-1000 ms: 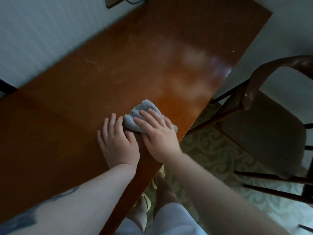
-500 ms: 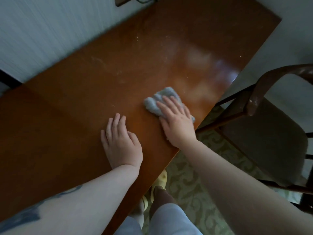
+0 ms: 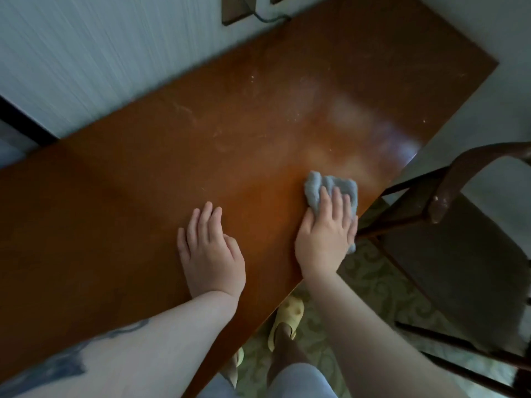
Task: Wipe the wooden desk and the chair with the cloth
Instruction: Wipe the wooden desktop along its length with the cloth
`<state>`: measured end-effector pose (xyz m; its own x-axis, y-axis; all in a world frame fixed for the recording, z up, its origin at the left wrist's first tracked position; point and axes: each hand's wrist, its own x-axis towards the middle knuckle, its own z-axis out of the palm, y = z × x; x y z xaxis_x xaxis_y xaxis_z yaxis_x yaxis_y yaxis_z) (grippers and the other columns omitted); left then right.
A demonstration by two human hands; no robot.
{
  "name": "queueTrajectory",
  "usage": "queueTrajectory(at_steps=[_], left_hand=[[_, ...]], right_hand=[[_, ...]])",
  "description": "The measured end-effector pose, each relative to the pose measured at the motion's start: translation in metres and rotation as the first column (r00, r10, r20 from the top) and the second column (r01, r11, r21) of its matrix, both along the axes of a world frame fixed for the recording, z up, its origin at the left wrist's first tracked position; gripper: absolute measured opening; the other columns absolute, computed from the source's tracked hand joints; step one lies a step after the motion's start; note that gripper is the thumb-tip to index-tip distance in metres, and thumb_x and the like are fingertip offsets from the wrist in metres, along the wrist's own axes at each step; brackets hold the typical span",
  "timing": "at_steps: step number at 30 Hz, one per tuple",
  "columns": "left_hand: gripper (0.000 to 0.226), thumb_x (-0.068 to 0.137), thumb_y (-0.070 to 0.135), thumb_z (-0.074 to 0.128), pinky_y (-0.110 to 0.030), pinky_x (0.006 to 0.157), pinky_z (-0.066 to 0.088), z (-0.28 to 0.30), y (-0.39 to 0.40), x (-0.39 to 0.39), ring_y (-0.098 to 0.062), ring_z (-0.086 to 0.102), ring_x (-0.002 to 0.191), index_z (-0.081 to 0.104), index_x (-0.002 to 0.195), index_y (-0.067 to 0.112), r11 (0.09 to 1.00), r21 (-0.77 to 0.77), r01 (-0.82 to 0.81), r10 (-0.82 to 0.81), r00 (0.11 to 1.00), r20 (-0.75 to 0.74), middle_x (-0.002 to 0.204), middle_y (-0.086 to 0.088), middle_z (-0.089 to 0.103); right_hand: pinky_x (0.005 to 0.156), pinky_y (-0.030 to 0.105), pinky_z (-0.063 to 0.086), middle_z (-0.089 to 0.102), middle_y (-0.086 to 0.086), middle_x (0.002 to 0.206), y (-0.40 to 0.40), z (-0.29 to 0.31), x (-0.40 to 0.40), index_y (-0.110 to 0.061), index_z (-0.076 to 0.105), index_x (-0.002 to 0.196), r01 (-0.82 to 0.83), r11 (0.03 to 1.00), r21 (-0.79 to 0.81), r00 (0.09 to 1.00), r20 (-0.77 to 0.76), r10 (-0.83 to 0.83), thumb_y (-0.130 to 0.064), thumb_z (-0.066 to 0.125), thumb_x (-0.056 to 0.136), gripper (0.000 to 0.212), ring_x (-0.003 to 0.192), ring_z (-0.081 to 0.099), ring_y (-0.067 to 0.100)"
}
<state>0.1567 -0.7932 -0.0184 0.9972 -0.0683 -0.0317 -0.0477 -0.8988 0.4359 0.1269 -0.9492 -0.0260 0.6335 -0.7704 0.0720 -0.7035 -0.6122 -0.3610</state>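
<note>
Grey-blue terry cloth (image 3: 330, 187), bunched and crumpled, at the near edge of the wooden desk (image 3: 149, 179), toward its right end. Pressed flat under right hand (image 3: 326, 235), fingers straight and together. Left hand (image 3: 211, 251) palm-down on bare desktop beside it, fingers extended, holding nothing. Pale smears and specks across the far desktop. Dark wooden chair (image 3: 448, 248) just right of the desk edge.

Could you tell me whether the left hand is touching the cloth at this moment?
Apart. The head view shows bare desk between the left hand, resting flat, and the cloth, which only the right hand presses.
</note>
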Motion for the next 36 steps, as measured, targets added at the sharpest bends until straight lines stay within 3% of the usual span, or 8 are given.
queueTrajectory(at_steps=[4,8,16,21,26,29,34,36], left_hand=[[0.046,0.095,0.021,0.033,-0.045,0.118,0.016,-0.001,-0.001,0.000,-0.021,0.030,0.143,0.050,0.138,0.017,1.000,0.015,-0.002,0.002,1.000,0.005,0.148,-0.002,0.045],[0.044,0.096,0.016,0.038,-0.046,0.117,0.019,0.003,-0.002,0.000,-0.021,0.032,0.142,0.051,0.137,0.016,0.999,0.040,0.000,0.000,1.000,0.003,0.147,-0.002,0.047],[0.042,0.096,0.016,0.046,-0.048,0.119,0.014,0.006,-0.047,0.005,-0.025,0.032,0.140,0.048,0.139,0.017,0.947,-0.014,-0.320,0.320,0.947,-0.030,0.146,-0.007,0.045],[0.045,0.093,0.014,0.043,-0.055,0.116,0.016,-0.001,-0.060,0.005,-0.028,0.031,0.140,0.049,0.137,0.010,0.932,0.059,-0.357,0.356,0.934,0.031,0.143,-0.010,0.045],[0.045,0.096,0.021,0.040,-0.056,0.117,0.013,-0.003,-0.063,0.006,-0.030,0.027,0.141,0.043,0.140,0.012,0.929,0.177,-0.326,0.333,0.943,-0.012,0.146,-0.012,0.039],[0.045,0.095,0.020,0.041,-0.058,0.116,0.015,-0.003,-0.063,0.008,-0.032,0.028,0.140,0.044,0.139,0.010,0.922,0.199,-0.333,0.339,0.941,0.001,0.145,-0.014,0.039],[0.045,0.092,0.017,0.037,-0.061,0.112,0.019,-0.003,-0.065,0.008,-0.034,0.033,0.136,0.049,0.134,0.006,0.915,0.200,-0.349,0.342,0.937,0.070,0.140,-0.016,0.044],[0.044,0.094,0.018,0.040,-0.059,0.115,0.017,-0.003,-0.065,0.008,-0.032,0.030,0.138,0.047,0.137,0.009,0.917,0.202,-0.344,0.343,0.938,0.042,0.143,-0.014,0.042]], right_hand=[[0.121,0.042,0.003,0.028,-0.003,0.159,0.051,0.006,-0.001,-0.029,0.036,0.149,-0.235,0.972,0.019,0.968,-0.085,0.236,-0.034,0.035,0.097,0.052,0.149,0.012,0.018],[0.120,0.040,-0.004,0.016,-0.011,0.162,0.012,0.022,0.036,-0.038,0.025,0.152,-0.782,0.606,0.146,0.583,-0.174,0.794,-0.037,0.035,0.103,0.050,0.150,-0.001,0.011],[0.121,0.045,0.002,0.019,-0.002,0.162,-0.013,0.012,-0.001,-0.028,0.028,0.153,-0.195,0.979,0.051,0.973,-0.112,0.200,-0.033,0.040,0.101,0.054,0.150,0.004,0.018],[0.120,0.040,-0.006,0.019,-0.009,0.161,-0.018,0.021,0.031,-0.035,0.028,0.151,-0.868,0.474,0.148,0.451,-0.160,0.878,-0.039,0.033,0.103,0.048,0.150,0.002,0.013],[0.121,0.045,0.004,0.022,-0.006,0.161,-0.086,0.005,0.027,-0.031,0.030,0.152,-0.266,0.963,0.032,0.958,-0.097,0.268,-0.032,0.039,0.102,0.051,0.150,0.007,0.014],[0.120,0.045,0.002,0.024,-0.003,0.160,-0.056,0.001,0.004,-0.028,0.033,0.151,-0.194,0.981,0.019,0.979,-0.063,0.194,-0.030,0.042,0.100,0.052,0.150,0.009,0.018],[0.118,0.040,-0.004,0.025,-0.007,0.159,-0.042,0.013,0.034,-0.033,0.032,0.150,-0.894,0.441,0.080,0.429,-0.130,0.894,-0.033,0.039,0.102,0.049,0.150,0.008,0.016],[0.120,0.042,-0.003,0.022,-0.009,0.160,-0.070,0.013,0.052,-0.034,0.029,0.151,-0.870,0.484,0.096,0.468,-0.147,0.871,-0.034,0.039,0.102,0.050,0.150,0.005,0.013]])
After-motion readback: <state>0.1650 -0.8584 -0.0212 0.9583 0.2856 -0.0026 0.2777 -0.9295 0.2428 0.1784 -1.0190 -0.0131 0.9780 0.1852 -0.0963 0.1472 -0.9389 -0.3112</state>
